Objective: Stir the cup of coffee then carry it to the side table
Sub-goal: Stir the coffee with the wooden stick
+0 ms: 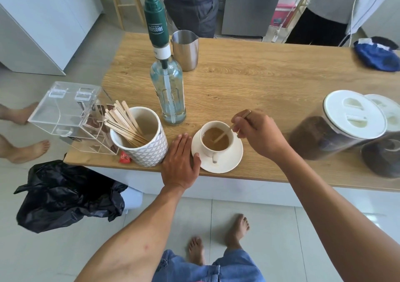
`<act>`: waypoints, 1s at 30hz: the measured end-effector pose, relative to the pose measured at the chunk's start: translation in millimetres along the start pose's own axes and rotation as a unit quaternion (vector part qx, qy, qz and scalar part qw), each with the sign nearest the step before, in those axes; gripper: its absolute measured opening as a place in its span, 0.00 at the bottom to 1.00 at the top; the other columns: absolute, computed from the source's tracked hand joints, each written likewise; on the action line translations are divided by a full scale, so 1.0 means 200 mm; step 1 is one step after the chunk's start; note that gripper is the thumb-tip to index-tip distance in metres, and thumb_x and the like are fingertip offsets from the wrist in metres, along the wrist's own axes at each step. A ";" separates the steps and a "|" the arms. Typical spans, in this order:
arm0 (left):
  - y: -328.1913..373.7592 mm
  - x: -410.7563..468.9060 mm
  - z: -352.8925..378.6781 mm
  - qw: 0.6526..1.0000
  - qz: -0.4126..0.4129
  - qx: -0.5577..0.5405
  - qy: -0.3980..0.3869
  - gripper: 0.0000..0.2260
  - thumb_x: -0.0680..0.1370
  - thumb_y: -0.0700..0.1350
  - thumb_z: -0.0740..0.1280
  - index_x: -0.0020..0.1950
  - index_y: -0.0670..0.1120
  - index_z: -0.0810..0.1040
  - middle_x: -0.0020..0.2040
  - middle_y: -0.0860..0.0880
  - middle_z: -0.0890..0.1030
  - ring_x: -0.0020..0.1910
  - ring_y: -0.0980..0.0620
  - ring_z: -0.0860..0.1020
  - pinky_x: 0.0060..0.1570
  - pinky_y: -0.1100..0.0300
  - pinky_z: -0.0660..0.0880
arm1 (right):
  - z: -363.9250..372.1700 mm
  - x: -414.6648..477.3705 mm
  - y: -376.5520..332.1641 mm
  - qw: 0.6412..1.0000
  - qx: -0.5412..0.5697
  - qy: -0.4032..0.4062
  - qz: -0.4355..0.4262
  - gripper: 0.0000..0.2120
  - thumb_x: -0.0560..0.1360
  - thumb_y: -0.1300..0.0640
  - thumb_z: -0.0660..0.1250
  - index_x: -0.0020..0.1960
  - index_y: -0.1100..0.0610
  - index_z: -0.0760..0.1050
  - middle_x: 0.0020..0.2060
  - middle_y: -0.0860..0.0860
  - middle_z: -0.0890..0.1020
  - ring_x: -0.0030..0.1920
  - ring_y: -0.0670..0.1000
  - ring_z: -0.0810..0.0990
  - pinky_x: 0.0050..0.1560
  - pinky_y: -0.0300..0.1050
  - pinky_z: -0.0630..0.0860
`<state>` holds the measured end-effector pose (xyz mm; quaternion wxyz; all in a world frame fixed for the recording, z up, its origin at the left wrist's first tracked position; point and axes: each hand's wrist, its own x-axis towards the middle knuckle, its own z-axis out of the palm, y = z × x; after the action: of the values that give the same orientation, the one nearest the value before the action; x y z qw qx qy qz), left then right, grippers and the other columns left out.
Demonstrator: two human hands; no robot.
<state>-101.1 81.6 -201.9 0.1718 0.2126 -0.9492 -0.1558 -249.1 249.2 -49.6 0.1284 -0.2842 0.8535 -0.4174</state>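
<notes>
head view: right hand pinches stirrer in cup.

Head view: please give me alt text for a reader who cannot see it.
A person's right hand stirs a white cup of coffee with a wooden stir stick, the cup standing on a white saucer near the front edge of a wooden table. The left hand lies flat beside the saucer, next to a patterned holder of stir sticks.

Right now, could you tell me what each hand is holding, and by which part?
The right hand pinches a wooden stir stick near its upper end. The left hand holds nothing; it lies flat beside the saucer.
</notes>
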 end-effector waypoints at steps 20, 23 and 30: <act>0.01 0.01 0.00 1.000 0.001 0.004 0.009 0.26 0.82 0.55 0.51 0.72 0.42 0.73 0.72 0.45 0.74 0.74 0.46 0.68 0.73 0.49 0.66 | 0.02 0.00 0.00 0.996 -0.010 0.077 0.035 0.09 0.81 0.57 0.59 0.46 0.54 0.77 0.34 0.43 0.80 0.34 0.46 0.80 0.38 0.39 0.74; 0.00 0.00 0.01 1.000 0.002 0.004 0.006 0.26 0.82 0.54 0.51 0.72 0.42 0.73 0.73 0.45 0.74 0.75 0.46 0.68 0.73 0.49 0.66 | 0.04 -0.03 -0.01 1.000 0.003 0.023 0.014 0.09 0.80 0.59 0.61 0.44 0.55 0.77 0.34 0.44 0.82 0.33 0.43 0.80 0.37 0.35 0.75; 0.00 0.01 0.01 1.000 0.001 -0.001 0.011 0.25 0.82 0.54 0.53 0.72 0.42 0.73 0.73 0.45 0.74 0.74 0.46 0.68 0.72 0.47 0.67 | 0.03 -0.02 0.01 0.999 0.008 0.044 0.015 0.09 0.80 0.57 0.61 0.45 0.55 0.78 0.37 0.43 0.82 0.33 0.40 0.80 0.38 0.34 0.74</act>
<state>-102.9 81.1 -204.1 0.1823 0.2136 -0.9473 -0.1539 -244.1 248.2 -54.6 0.0992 -0.2520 0.8593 -0.4340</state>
